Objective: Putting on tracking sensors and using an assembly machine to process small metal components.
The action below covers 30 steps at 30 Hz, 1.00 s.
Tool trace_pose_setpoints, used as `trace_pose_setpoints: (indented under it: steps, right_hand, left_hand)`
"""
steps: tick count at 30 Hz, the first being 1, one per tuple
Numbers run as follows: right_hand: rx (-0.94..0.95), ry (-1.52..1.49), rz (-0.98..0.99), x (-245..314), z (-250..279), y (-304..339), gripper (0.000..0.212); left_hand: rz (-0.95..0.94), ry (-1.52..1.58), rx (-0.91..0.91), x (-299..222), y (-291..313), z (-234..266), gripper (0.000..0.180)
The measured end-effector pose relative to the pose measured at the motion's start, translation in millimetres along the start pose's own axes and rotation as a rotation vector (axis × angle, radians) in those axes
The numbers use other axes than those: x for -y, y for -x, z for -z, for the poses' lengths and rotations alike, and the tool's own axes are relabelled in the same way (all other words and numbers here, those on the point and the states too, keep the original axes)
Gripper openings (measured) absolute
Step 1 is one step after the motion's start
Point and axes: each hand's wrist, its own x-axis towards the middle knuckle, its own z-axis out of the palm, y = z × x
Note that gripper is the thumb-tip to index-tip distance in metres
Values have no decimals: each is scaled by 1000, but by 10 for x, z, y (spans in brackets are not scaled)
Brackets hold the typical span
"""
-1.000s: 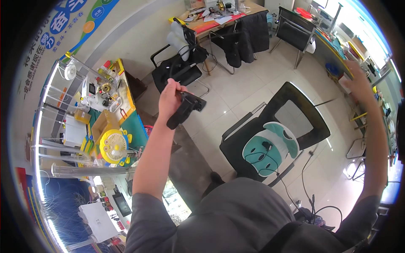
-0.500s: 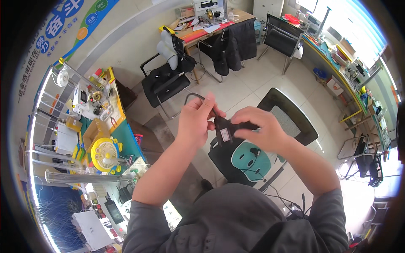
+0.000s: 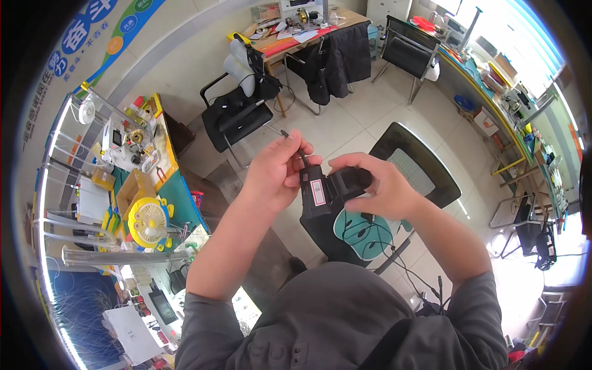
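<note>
Held up in front of me is a black device (image 3: pixel 314 205) with a boxy body and a white, red-edged label. I cannot make out its exact kind. My left hand (image 3: pixel 274 172) is closed, pinching a black cord (image 3: pixel 303 158) at the top of the box. Thumb and fingers of my right hand (image 3: pixel 387 188) curve round a rounded black part (image 3: pixel 356 180) on the device's right side. Its far side is hidden. Thin black cables (image 3: pixel 394 256) hang below my right hand, over a chair's teal cushion (image 3: pixel 364 237).
A black-framed chair (image 3: pixel 407 163) stands just beyond my hands. Left of me is a workbench with a yellow fan (image 3: pixel 147 223), a cardboard box (image 3: pixel 134 188) and a teal mat (image 3: pixel 186 206). A black armchair (image 3: pixel 237 120) is farther off, near a cluttered wooden desk (image 3: pixel 351 21).
The device has turned so its label faces me more fully. My right hand's fingers have spread wider round the rounded part. The cord loop above my left hand has dropped to a short end.
</note>
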Motion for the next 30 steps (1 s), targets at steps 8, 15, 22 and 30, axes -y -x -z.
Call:
trace_pose_setpoints:
  steps: [8,15,22,30]
  right_hand:
    - [-65,149,21,-84,58,43,45]
    - [-388,-93,82,-353,164,-74,16]
    - [-122,-56,171,-265,-2,23,22]
    - [423,-847,42,-564,-66,238,42]
  left_hand:
    - [45,20,75,71,-44,62,31]
    - [246,89,30,344,15,-99,45]
    - [180,-43,225,479,-39,184,53]
    - [-107,-260,444,271,41,-58,56]
